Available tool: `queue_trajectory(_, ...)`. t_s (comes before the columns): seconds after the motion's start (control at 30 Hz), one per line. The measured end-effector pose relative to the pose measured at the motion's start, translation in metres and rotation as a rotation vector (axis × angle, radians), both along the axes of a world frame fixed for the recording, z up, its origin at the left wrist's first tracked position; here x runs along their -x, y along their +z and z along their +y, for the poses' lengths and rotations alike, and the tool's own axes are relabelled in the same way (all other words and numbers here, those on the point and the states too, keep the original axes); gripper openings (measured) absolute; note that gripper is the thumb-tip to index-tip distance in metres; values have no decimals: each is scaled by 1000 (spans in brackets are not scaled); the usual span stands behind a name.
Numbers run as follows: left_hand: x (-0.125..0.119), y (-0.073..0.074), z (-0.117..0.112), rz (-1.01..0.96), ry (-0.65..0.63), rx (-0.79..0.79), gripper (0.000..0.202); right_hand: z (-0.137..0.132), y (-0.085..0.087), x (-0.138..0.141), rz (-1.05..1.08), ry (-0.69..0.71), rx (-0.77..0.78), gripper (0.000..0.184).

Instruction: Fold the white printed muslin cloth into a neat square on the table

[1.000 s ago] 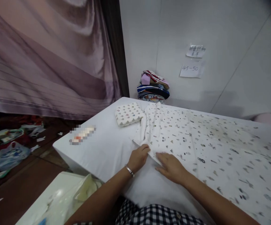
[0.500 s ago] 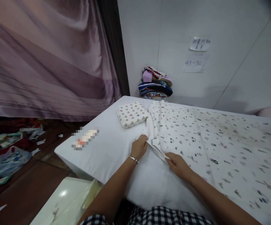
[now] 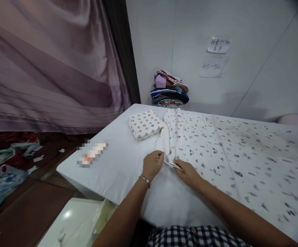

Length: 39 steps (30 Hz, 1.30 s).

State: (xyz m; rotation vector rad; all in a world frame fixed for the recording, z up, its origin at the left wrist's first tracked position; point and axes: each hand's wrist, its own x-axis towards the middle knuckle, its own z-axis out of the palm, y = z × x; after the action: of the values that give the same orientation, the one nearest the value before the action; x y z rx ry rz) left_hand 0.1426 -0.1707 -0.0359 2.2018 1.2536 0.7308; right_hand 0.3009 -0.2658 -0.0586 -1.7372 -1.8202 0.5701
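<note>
Along the bottom edge of the frame shows a checked garment point(image 3: 190, 236). Above it, near the centre, the right hand point(image 3: 189, 174) has its fingers point(image 3: 182, 164) pinched on the near edge of a printed cloth point(image 3: 200, 147); the left hand point(image 3: 152, 165) is curled beside that edge, and whether it grips fabric I cannot tell. The cloth spreads over the bench point(image 3: 120, 147) from the centre to the right of the frame, bunched along its left side. By that side lies a folded bundle point(image 3: 145, 125). Beyond, a stack of fabrics point(image 3: 168, 90) stands near the wall point(image 3: 154, 34).
</note>
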Motion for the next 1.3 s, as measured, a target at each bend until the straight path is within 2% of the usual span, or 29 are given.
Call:
queue_trajectory(0.07,-10,2,2,73,-77,77,37,-4,-5,1,35,-1,-23,17)
queue_trajectory(0.17,-24,-7,9,182,-202,357,45,-9,-14,4,5,14,-31,22)
queue_trajectory(0.23,-30,-18,15,139,-210,545,46,-11,-19,6,-49,32,-21,23)
queue_trajectory(0.3,-33,-27,19,25,-163,623,41,-12,-25,9,-102,55,-25,24)
queue_trajectory(0.37,-35,-30,19,-71,-103,577,30,-12,-30,12,-132,70,-49,26)
queue_trajectory(0.47,-40,-24,11,-141,-35,381,16,-12,-36,15,-150,69,-72,29)
queue_trajectory(0.5,-43,-21,7,-149,-51,308,13,-12,-36,16,-158,64,-72,30)
queue_trajectory(0.57,-50,-17,1,-148,-165,219,11,-12,-37,17,-174,62,-72,31)
queue_trajectory(0.63,-56,-17,-1,-138,-271,253,11,-12,-35,17,-171,58,-78,30)
queue_trajectory(0.67,-58,-18,0,-131,-272,290,13,-12,-34,17,-156,54,-81,29)
queue_trajectory(0.73,-59,-21,6,-100,-178,300,17,-13,-31,16,-114,48,-84,26)
queue_trajectory(0.83,-53,-22,14,39,-63,172,20,-13,-29,14,-71,70,-98,24)
queue_trajectory(0.93,-48,-18,18,209,-32,129,19,-12,-30,12,-69,96,-119,26)
queue_trajectory(1.1,-57,-16,17,338,-28,242,33,-11,-33,13,-45,107,-143,26)
queue_trajectory(1.3,-68,-17,18,381,-39,224,17,-10,-33,12,25,109,-135,21)
